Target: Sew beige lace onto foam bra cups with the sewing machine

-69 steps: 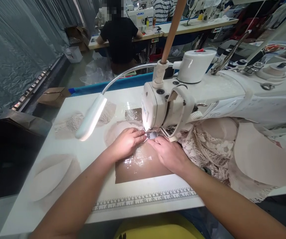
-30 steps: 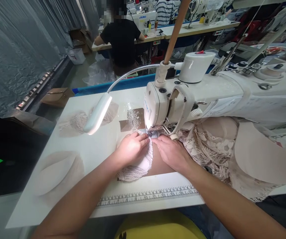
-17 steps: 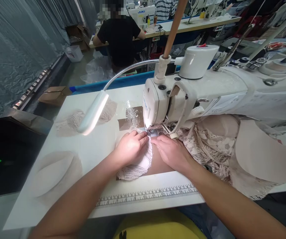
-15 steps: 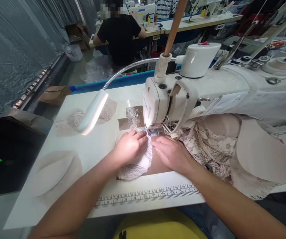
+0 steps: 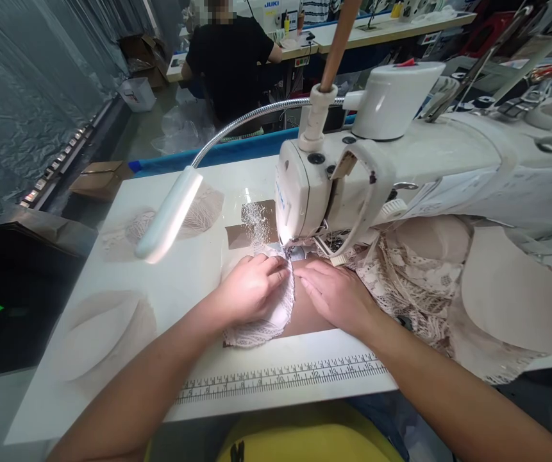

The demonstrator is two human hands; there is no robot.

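Observation:
A pale pink lace-covered bra cup (image 5: 272, 319) lies at the foot of a white sewing machine (image 5: 299, 186), its far edge close to the needle area. Curled over this cup, my left hand (image 5: 254, 287) grips the fabric just in front of the needle. My right hand (image 5: 336, 289) rests low on the brown plate (image 5: 304, 314), fingers stretched toward the cup's right edge. Whether those fingertips touch the edge, I cannot tell. The needle tip itself is too small to make out.
Beige cups and lace (image 5: 415, 276) are heaped at the right under the machine arm. Another pale cup piece (image 5: 97, 333) lies at left. A bendable lamp (image 5: 172, 215) hangs over the table, and a ruler strip (image 5: 280, 378) runs along its front. A person (image 5: 230, 64) sits beyond.
The camera view has shifted slightly, so the machine appears a little larger. My left fingers look slightly more bent on the cup. The right hand has hardly moved.

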